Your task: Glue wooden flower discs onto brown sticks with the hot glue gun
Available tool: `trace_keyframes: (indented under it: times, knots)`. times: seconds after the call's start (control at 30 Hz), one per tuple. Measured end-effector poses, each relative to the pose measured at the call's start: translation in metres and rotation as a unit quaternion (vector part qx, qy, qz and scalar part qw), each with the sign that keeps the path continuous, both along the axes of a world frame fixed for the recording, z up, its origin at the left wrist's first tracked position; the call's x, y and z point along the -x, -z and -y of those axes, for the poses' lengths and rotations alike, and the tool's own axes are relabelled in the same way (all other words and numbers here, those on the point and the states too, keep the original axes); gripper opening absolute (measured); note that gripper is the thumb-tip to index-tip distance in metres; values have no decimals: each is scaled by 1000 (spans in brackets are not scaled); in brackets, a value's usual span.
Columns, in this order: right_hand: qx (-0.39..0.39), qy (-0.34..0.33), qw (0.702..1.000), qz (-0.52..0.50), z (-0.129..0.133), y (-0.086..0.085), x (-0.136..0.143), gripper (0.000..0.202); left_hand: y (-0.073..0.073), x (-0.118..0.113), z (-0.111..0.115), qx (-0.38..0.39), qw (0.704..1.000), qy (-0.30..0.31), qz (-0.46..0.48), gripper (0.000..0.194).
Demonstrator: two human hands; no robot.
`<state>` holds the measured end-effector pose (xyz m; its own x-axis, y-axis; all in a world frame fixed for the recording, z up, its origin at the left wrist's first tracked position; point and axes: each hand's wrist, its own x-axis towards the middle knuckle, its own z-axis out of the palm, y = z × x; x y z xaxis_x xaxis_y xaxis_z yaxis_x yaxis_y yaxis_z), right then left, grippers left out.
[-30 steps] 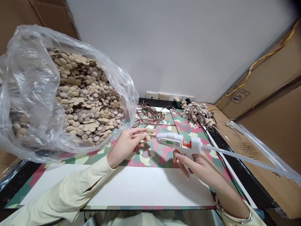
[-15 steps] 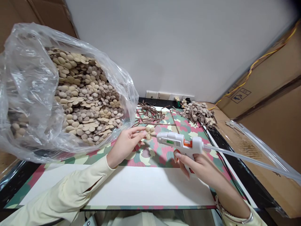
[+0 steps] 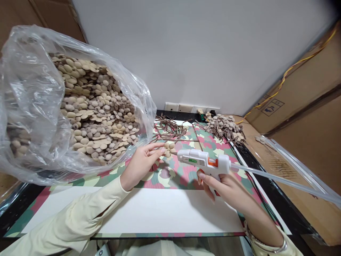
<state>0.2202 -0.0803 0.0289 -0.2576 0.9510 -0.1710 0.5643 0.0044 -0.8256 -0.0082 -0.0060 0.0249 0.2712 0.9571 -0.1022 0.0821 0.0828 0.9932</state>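
Note:
My left hand point(image 3: 141, 165) pinches a small beige flower-shaped piece point(image 3: 168, 149) between thumb and fingers, above the camouflage-patterned mat point(image 3: 186, 179). A white glue gun point(image 3: 204, 161) is wrapped in my right hand point(image 3: 226, 190), with a finger at its orange trigger. Its nozzle points left and lies close beside the flower; whether the two touch is too small to tell. From the back of the gun a long clear glue stick point(image 3: 269, 179) runs out to the right.
At the left, a large clear plastic bag point(image 3: 29, 106) bulges with beige flowers. Brown strips point(image 3: 172, 128) lie behind my hands, with a pile of grey pieces point(image 3: 225, 126) further right. Cardboard boxes point(image 3: 306, 103) stand at the right; white paper point(image 3: 160, 213) lies in front.
The flower in my left hand has shifted very slightly left. The glue gun and my right hand look unmoved.

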Motion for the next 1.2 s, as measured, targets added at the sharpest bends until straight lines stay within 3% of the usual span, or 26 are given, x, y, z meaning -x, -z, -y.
trace_keyframes:
  times: [0.57,1.2]
  knots:
    - [2,2,1000,0,1,0,-1,50,9,4,-8,43,997,0,63,48]
    - [-22,11,1000,-3,0,1,-1,53,-1,0,0,30,999,8,12,28]
